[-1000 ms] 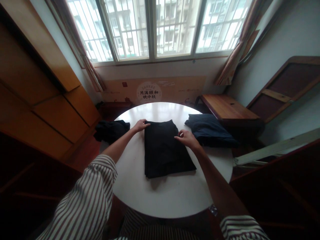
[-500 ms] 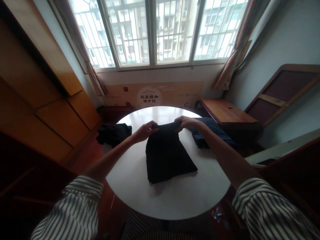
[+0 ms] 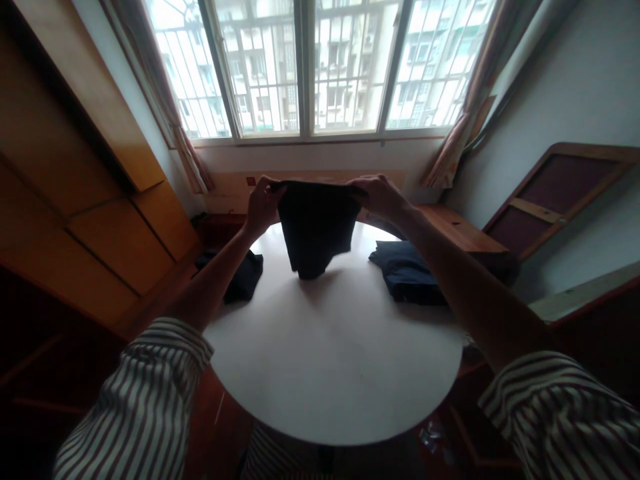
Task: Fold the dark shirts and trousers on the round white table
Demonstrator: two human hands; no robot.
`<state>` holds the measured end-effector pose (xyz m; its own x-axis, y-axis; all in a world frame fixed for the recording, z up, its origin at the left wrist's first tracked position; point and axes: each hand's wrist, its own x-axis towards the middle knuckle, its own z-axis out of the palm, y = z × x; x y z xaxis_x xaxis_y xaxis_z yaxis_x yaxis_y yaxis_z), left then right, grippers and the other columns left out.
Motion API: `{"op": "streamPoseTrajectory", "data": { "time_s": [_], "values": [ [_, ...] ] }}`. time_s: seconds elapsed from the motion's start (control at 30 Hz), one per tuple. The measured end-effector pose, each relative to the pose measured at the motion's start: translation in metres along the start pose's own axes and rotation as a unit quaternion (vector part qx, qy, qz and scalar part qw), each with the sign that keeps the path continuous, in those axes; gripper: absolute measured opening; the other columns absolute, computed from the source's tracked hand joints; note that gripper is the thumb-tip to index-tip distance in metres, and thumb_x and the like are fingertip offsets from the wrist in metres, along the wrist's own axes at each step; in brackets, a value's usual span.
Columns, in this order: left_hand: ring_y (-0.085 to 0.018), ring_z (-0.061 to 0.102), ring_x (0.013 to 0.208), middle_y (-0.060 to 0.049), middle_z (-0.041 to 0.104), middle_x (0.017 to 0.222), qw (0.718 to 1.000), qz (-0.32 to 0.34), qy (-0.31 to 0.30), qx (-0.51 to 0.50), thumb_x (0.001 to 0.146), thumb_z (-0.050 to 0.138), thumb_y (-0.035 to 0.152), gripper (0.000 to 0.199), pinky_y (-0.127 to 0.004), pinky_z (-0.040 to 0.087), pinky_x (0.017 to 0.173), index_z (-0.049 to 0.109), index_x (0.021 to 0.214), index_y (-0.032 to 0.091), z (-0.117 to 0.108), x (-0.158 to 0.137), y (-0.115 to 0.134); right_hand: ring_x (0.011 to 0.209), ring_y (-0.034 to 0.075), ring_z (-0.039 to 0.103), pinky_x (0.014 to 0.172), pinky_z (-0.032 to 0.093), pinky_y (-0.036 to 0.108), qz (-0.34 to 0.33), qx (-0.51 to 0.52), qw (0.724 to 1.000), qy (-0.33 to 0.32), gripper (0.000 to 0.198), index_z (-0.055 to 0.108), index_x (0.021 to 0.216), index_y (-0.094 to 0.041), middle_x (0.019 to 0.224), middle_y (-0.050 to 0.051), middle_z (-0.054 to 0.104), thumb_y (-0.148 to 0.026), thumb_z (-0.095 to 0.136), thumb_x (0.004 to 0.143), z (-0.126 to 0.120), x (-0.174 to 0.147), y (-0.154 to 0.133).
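A folded black garment (image 3: pixel 317 223) hangs upright between my hands over the far half of the white round table (image 3: pixel 330 367). Its lower end is close to the tabletop; whether it touches I cannot tell. My left hand (image 3: pixel 263 203) pinches its upper left corner, and my right hand (image 3: pixel 377 197) grips the upper right corner. The top edge is stretched nearly straight between them. What kind of garment it is does not show. Below my right forearm lies a folded dark blue garment (image 3: pixel 407 270). A crumpled dark garment (image 3: pixel 245 275) rests at the table's left edge, partly behind my left forearm.
Beyond the table, a wooden bench-like table (image 3: pixel 460 230) stands at the right, with a wooden framed panel (image 3: pixel 545 193) leaning by the wall. Wooden cabinets (image 3: pixel 100 233) line the left side. A barred window (image 3: pixel 345 73) with curtains (image 3: pixel 193 160) is ahead.
Both hands have moved up and away with the black garment, lifting it off the table so it hangs. My hands are farther apart along its top edge.
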<state>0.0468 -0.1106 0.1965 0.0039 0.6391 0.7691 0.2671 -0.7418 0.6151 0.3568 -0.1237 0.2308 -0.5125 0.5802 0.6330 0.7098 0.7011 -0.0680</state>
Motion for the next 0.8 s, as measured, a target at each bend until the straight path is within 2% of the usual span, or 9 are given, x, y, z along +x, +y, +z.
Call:
{"op": "streamPoseTrajectory", "data": {
  "time_s": [0.1, 0.23, 0.33, 0.4, 0.5, 0.6, 0.7, 0.77, 0.8],
  "values": [
    [-0.014, 0.069, 0.084, 0.002, 0.072, 0.088, 0.986, 0.136, -0.024, 0.093, 0.089, 0.07, 0.029, 0.011, -0.033, 0.056, 0.078, 0.065, 0.095, 0.021, -0.02, -0.017, 0.029, 0.1, 0.022, 0.066, 0.086, 0.052, 0.035, -0.058, -0.032, 0.997, 0.033, 0.031, 0.066, 0.12, -0.017, 0.111, 0.01, 0.071, -0.018, 0.051, 0.093, -0.02, -0.024, -0.018],
    [-0.018, 0.07, 0.102, -0.004, 0.074, 0.108, 0.948, 0.232, -0.18, 0.123, 0.093, 0.063, 0.022, 0.013, -0.037, 0.057, 0.092, 0.069, 0.104, 0.02, -0.043, -0.106, 0.034, 0.116, 0.024, 0.063, 0.096, 0.054, 0.04, -0.083, -0.053, 0.994, -0.039, 0.043, 0.062, 0.127, -0.015, 0.128, 0.015, 0.065, -0.003, 0.045, 0.09, 0.006, -0.11, -0.059],
    [-0.016, 0.071, 0.103, -0.005, 0.075, 0.108, 0.927, 0.22, -0.276, 0.127, 0.095, 0.057, 0.017, 0.021, -0.037, 0.055, 0.098, 0.066, 0.113, 0.022, -0.055, -0.191, 0.025, 0.116, 0.025, 0.065, 0.096, 0.056, 0.041, -0.069, -0.042, 0.99, -0.114, 0.051, 0.065, 0.124, -0.014, 0.125, 0.015, 0.067, 0.005, 0.043, 0.083, 0.047, -0.194, -0.098],
    [-0.015, 0.071, 0.102, -0.005, 0.075, 0.109, 0.917, 0.173, -0.333, 0.134, 0.096, 0.054, 0.015, 0.024, -0.038, 0.052, 0.101, 0.065, 0.114, 0.024, -0.062, -0.244, 0.023, 0.116, 0.025, 0.065, 0.097, 0.057, 0.041, -0.056, 0.008, 0.982, -0.178, 0.057, 0.065, 0.126, -0.019, 0.126, 0.014, 0.067, 0.007, 0.045, 0.079, 0.068, -0.246, -0.125],
    [-0.016, 0.07, 0.104, -0.006, 0.075, 0.111, 0.907, 0.119, -0.385, 0.125, 0.097, 0.05, 0.016, 0.025, -0.039, 0.05, 0.104, 0.066, 0.114, 0.026, -0.071, -0.297, 0.033, 0.131, 0.028, 0.053, 0.102, 0.054, 0.046, 0.005, 0.072, 0.978, -0.195, 0.064, 0.061, 0.133, -0.023, 0.138, 0.013, 0.058, 0.005, 0.047, 0.077, 0.079, -0.298, -0.16],
    [-0.018, 0.069, 0.105, -0.006, 0.074, 0.111, 0.886, 0.073, -0.448, 0.1, 0.095, 0.057, 0.025, 0.019, -0.039, 0.049, 0.104, 0.069, 0.109, 0.028, -0.078, -0.305, 0.051, 0.134, 0.03, 0.048, 0.103, 0.052, 0.051, 0.041, 0.12, 0.971, -0.201, 0.058, 0.06, 0.135, -0.023, 0.141, 0.014, 0.054, -0.003, 0.051, 0.082, 0.067, -0.313, -0.178],
    [-0.021, 0.071, 0.097, -0.007, 0.075, 0.104, 0.859, 0.033, -0.507, 0.063, 0.088, 0.067, 0.037, 0.017, -0.037, 0.051, 0.097, 0.072, 0.1, 0.027, -0.073, -0.275, 0.054, 0.129, 0.033, 0.054, 0.102, 0.051, 0.053, 0.07, 0.17, 0.959, -0.216, 0.044, 0.066, 0.128, -0.026, 0.135, 0.014, 0.061, -0.024, 0.065, 0.084, 0.049, -0.296, -0.176],
    [-0.02, 0.071, 0.088, -0.007, 0.076, 0.096, 0.883, -0.01, -0.464, 0.068, 0.092, 0.061, 0.037, 0.018, -0.035, 0.054, 0.089, 0.074, 0.095, 0.025, -0.061, -0.245, 0.037, 0.115, 0.03, 0.064, 0.097, 0.054, 0.048, 0.107, 0.203, 0.951, -0.208, 0.032, 0.071, 0.118, -0.028, 0.121, 0.011, 0.07, -0.036, 0.065, 0.088, 0.044, -0.272, -0.162],
    [-0.02, 0.071, 0.085, -0.008, 0.076, 0.092, 0.907, -0.039, -0.409, 0.086, 0.095, 0.056, 0.036, 0.023, -0.034, 0.055, 0.084, 0.074, 0.091, 0.023, -0.052, -0.228, 0.023, 0.104, 0.027, 0.069, 0.092, 0.056, 0.044, 0.133, 0.212, 0.949, -0.193, 0.026, 0.073, 0.112, -0.028, 0.112, 0.01, 0.073, -0.038, 0.06, 0.091, 0.046, -0.258, -0.151]
  ]
}}
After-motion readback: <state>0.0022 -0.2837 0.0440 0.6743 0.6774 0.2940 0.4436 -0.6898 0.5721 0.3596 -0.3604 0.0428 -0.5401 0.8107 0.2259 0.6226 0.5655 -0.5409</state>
